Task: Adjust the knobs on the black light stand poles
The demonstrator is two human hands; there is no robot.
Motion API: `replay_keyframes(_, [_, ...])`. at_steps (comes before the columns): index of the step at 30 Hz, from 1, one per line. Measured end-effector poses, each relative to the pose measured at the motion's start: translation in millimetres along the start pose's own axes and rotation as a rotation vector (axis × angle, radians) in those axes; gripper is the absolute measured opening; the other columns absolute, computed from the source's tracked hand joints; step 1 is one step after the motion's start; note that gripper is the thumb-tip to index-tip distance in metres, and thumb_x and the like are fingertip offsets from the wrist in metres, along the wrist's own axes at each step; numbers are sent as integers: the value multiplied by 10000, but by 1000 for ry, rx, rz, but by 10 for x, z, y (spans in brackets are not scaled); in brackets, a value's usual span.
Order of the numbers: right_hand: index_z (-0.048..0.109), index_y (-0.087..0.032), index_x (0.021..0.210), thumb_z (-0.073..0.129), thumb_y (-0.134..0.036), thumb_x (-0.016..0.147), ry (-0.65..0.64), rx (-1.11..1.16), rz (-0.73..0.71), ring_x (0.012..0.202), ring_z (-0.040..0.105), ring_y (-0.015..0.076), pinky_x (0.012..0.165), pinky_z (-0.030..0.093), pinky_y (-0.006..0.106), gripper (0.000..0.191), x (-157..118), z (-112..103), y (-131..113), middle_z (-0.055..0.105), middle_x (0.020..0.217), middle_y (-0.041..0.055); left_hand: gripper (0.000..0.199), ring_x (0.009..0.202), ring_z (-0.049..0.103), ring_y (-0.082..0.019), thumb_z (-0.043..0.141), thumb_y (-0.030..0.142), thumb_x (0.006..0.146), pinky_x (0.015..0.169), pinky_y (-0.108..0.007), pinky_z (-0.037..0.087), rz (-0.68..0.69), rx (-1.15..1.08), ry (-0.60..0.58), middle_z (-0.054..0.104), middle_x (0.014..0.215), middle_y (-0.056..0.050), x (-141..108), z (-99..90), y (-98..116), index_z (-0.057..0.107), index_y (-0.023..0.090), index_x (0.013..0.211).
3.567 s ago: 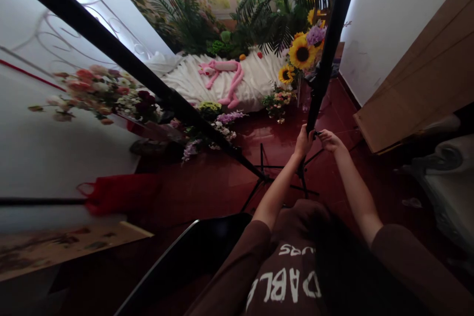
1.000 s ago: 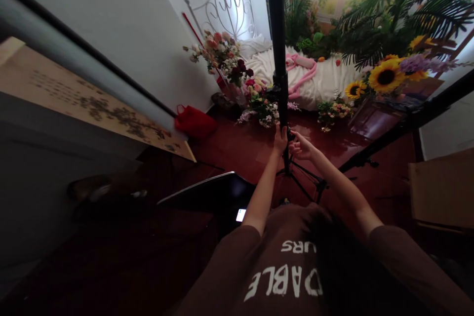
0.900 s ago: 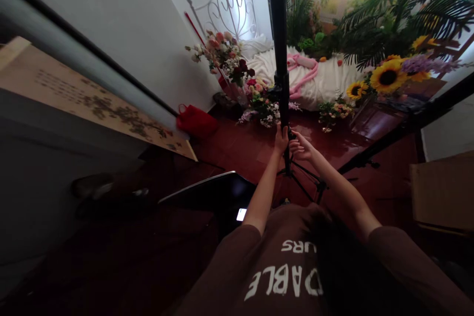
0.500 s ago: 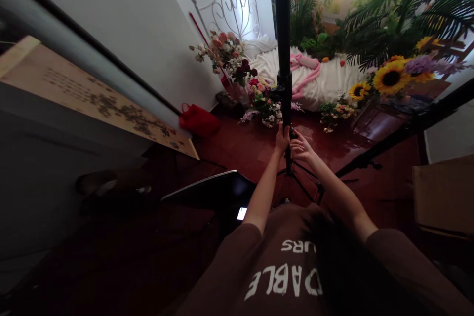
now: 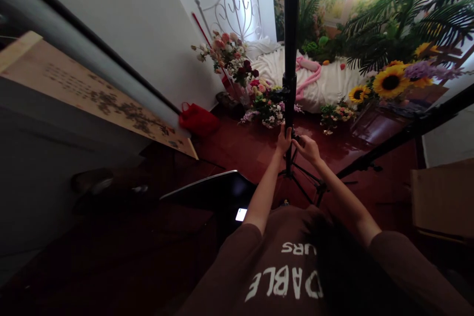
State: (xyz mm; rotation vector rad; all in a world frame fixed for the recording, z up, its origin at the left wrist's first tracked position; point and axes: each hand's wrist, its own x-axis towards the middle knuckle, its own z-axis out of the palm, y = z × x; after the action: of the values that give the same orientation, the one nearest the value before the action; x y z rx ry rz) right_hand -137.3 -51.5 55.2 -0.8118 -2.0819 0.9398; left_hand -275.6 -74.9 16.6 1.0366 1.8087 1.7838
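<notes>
A black tripod stand (image 5: 291,29) rises in front of me, its pole running up out of the top of the view and its legs spread on the floor. My left hand (image 5: 283,141) is wrapped around the lower part of the pole from the left. On the other side, my right hand (image 5: 307,149) pinches a small dark knob (image 5: 295,137) on the pole, mostly covered by the fingers. Higher up, a clamp collar (image 5: 289,84) sits on the pole.
To the right, a thick black pole (image 5: 411,131) slants across. Bouquets (image 5: 255,94) and sunflowers (image 5: 390,81) stand before a white-draped bed (image 5: 329,84). A dark-screened panel (image 5: 215,190) is near my left arm. A red bag (image 5: 199,119) and cardboard box (image 5: 442,197) flank the floor.
The stand's upper pole has shifted slightly right in view. My right hand has turned and moved a little right and down, its fingers now drawn to the knob. My left hand keeps its grip.
</notes>
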Motion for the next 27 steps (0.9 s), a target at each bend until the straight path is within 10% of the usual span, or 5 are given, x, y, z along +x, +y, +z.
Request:
replay_keyframes(3, [605,-200,1033,625,-550,859,62,-76,-147,775,603,195,700,530,336,391,163,-158,-72,628,920,76,500,861,645,-164,468,628,915,815,-283,511,-15,-20,18,684,985,-80,-1,11,-11,615,203,1135])
replay_keyframes(7, [293,-236,1486,600,-592,867,230,-123,-384,1225,530,290,913,552,469,777,624,-354,-487,438,1404,169,562,928,659,-177,484,651,894,834,-284,516,-39,-37,23,692,1029,-102,-10,21,-26,595,190,1195])
replay_keyframes(14, [71,-306,1559,599,-444,904,108,-186,-665,1436,302,344,1118,389,607,853,1276,-359,-1265,228,1559,119,527,966,652,-163,471,642,907,900,-293,511,-20,-26,10,687,1045,-89,2,5,-24,602,204,1168])
replay_keyframes(27, [376,-245,1387,551,-101,865,44,-208,-511,1146,538,271,935,551,465,569,1169,14,-844,377,1304,121,525,1297,557,-209,452,526,959,1117,-336,425,-39,-38,-71,657,1237,-145,-33,-26,166,518,178,1347])
